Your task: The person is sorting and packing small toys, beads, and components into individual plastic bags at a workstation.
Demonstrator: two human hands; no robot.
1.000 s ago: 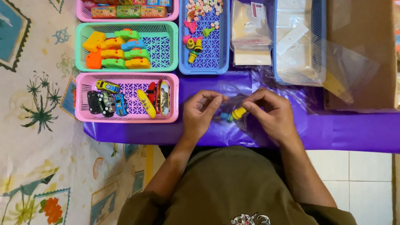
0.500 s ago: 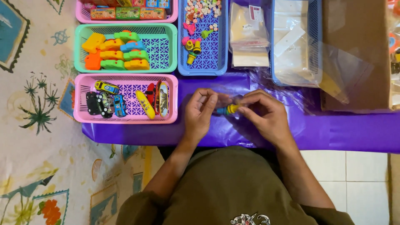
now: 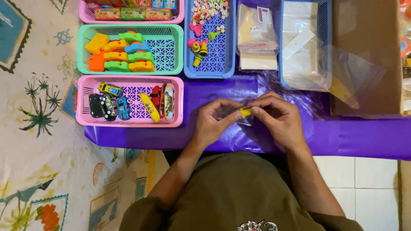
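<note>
Over a purple sheet [image 3: 368,137], my left hand [image 3: 212,122] and my right hand [image 3: 279,122] meet fingertip to fingertip. Between them they pinch a small clear plastic bag [image 3: 239,119] with a small yellow toy [image 3: 245,112] inside it. My left fingers grip the bag's left side; my right thumb and fingers press on the yellow toy through the plastic. How the bag's mouth stands is hidden by my fingers.
A pink basket [image 3: 180,102] of toy cars sits left of my hands. Behind it stand a green basket [image 3: 171,51] of bright toys and a blue basket [image 3: 229,60] of small pieces. Clear bags fill another blue basket [image 3: 327,42]; a cardboard box [image 3: 368,55] stands far right.
Both hands have stayed together over the purple sheet and shifted slightly. The yellow toy sits further between my fingers, with less of it showing.
</note>
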